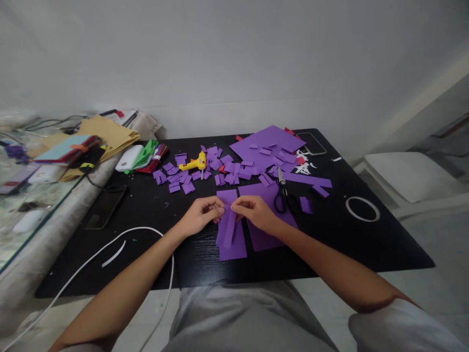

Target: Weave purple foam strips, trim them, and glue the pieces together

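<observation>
Between my two hands is a narrow folded strip of purple paper (229, 230), standing at a slant above a larger purple sheet (234, 252). My left hand (205, 213) pinches the strip's upper left edge between thumb and fingers. At its upper right edge, my right hand (254, 212) is closed on the same strip. A second purple sheet (264, 237) lies just right of the first, partly under my right forearm. Black-handled scissors (282, 193) rest beyond my right hand, blades pointing away.
Many small folded purple pieces (188, 187) are scattered at the back around a yellow glue gun (194, 164). A large purple sheet (269, 139) lies behind. A white ring (362, 209) sits at right. At left are a phone (105, 208) and a white cable (120, 234).
</observation>
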The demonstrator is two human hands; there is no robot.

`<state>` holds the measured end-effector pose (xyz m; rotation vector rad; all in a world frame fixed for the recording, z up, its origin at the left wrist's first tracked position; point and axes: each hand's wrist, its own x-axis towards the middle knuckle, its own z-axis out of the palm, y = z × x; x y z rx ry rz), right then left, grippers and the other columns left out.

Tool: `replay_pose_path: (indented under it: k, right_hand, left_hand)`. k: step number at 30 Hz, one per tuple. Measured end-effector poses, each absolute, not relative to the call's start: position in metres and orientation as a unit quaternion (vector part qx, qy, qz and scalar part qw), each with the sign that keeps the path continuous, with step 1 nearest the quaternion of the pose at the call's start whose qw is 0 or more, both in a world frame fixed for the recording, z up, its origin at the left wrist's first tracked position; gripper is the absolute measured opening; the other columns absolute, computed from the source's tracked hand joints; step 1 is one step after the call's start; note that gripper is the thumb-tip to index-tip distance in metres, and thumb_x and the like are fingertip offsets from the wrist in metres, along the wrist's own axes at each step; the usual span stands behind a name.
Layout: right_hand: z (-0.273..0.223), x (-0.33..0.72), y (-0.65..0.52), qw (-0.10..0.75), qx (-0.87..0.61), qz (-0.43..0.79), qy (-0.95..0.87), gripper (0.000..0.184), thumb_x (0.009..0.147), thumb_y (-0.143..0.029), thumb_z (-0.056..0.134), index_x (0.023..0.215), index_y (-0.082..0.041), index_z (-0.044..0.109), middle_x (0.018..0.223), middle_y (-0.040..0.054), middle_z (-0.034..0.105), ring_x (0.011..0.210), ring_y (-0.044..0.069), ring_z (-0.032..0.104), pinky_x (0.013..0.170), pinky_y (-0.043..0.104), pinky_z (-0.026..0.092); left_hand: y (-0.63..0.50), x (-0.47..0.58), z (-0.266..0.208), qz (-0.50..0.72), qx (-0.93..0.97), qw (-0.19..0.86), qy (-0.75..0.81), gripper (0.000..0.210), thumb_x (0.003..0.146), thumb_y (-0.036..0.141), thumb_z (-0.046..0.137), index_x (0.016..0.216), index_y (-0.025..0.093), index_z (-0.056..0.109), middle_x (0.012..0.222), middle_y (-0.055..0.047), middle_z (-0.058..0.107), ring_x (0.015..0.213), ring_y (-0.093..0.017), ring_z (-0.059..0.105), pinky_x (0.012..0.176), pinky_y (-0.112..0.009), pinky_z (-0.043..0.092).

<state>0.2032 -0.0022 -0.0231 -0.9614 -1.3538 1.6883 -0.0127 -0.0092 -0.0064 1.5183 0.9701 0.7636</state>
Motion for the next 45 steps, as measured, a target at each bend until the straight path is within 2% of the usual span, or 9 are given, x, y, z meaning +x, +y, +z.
replay_pose_path:
  k: [5,12,19,26,30,35,39,45]
  right_hand:
    - [-0.026,0.198,-0.01,0.345,-0.385,0.633,-0.575,0.02,0.079,-0.037,0.074,0.075,-0.018,0.07,0.065,-0.0017,0.067,0.06,0.014,0.065,0.061,0.027,0.054]
    - [-0.025,0.199,-0.008,0.359,-0.392,0.605,-0.594,0.007,0.074,-0.025,0.07,0.074,-0.019,0.067,0.065,-0.0036,0.064,0.058,0.011,0.059,0.058,0.024,0.045]
    - [-0.026,0.205,-0.001,0.345,-0.359,0.658,-0.565,0.007,0.073,-0.025,0.068,0.075,-0.019,0.065,0.059,-0.001,0.069,0.054,0.014,0.064,0.059,0.026,0.053]
    - [-0.023,0.21,0.003,0.324,-0.37,0.664,-0.562,0.008,0.07,-0.026,0.068,0.07,-0.018,0.064,0.054,-0.0034,0.066,0.049,0.012,0.061,0.053,0.025,0.052]
    - [-0.02,0.215,0.008,0.356,-0.399,0.641,-0.55,0.011,0.07,-0.027,0.068,0.066,-0.019,0.062,0.05,-0.0047,0.062,0.045,0.011,0.056,0.049,0.023,0.048]
    - [-0.02,0.207,0.002,0.383,-0.377,0.648,-0.54,0.018,0.075,-0.035,0.075,0.078,-0.019,0.066,0.059,-0.0031,0.066,0.055,0.014,0.063,0.056,0.027,0.053]
    - [-0.025,0.201,-0.004,0.378,-0.374,0.637,-0.558,0.02,0.076,-0.036,0.076,0.075,-0.02,0.065,0.059,-0.004,0.064,0.054,0.013,0.061,0.058,0.027,0.052]
    - [-0.027,0.2,-0.007,0.366,-0.371,0.62,-0.587,0.013,0.077,-0.031,0.072,0.073,-0.02,0.066,0.057,-0.0046,0.061,0.054,0.013,0.058,0.058,0.026,0.047]
  left_hand:
    - [-0.009,-0.01,-0.015,0.317,0.665,0.535,0.414,0.023,0.088,0.036,0.069,0.078,0.016,0.065,0.059,0.002,0.059,0.054,-0.011,0.055,0.056,-0.022,0.043]
    - [-0.013,-0.008,-0.017,0.315,0.682,0.523,0.404,0.025,0.09,0.037,0.068,0.078,0.015,0.066,0.058,0.003,0.054,0.052,-0.01,0.049,0.054,-0.022,0.037]
    - [-0.009,-0.01,-0.019,0.348,0.655,0.526,0.416,0.022,0.086,0.036,0.071,0.076,0.016,0.067,0.058,0.003,0.058,0.053,-0.011,0.052,0.054,-0.022,0.041]
    - [-0.01,-0.011,-0.016,0.349,0.657,0.521,0.418,0.022,0.086,0.035,0.072,0.076,0.015,0.068,0.057,0.002,0.058,0.052,-0.01,0.052,0.053,-0.022,0.041]
    - [-0.006,-0.015,-0.012,0.384,0.641,0.504,0.433,0.024,0.083,0.037,0.074,0.074,0.016,0.067,0.058,0.002,0.059,0.052,-0.011,0.054,0.055,-0.022,0.044]
    - [-0.007,-0.008,-0.011,0.378,0.644,0.509,0.429,0.026,0.083,0.039,0.074,0.075,0.016,0.068,0.058,0.002,0.06,0.052,-0.011,0.056,0.054,-0.023,0.045]
    - [-0.008,-0.005,-0.014,0.372,0.64,0.522,0.424,0.024,0.084,0.039,0.074,0.076,0.016,0.068,0.059,0.001,0.061,0.054,-0.013,0.058,0.057,-0.024,0.047]
    - [-0.011,-0.005,-0.019,0.341,0.653,0.532,0.417,0.017,0.085,0.032,0.07,0.079,0.016,0.068,0.06,0.002,0.059,0.055,-0.012,0.055,0.057,-0.023,0.044]
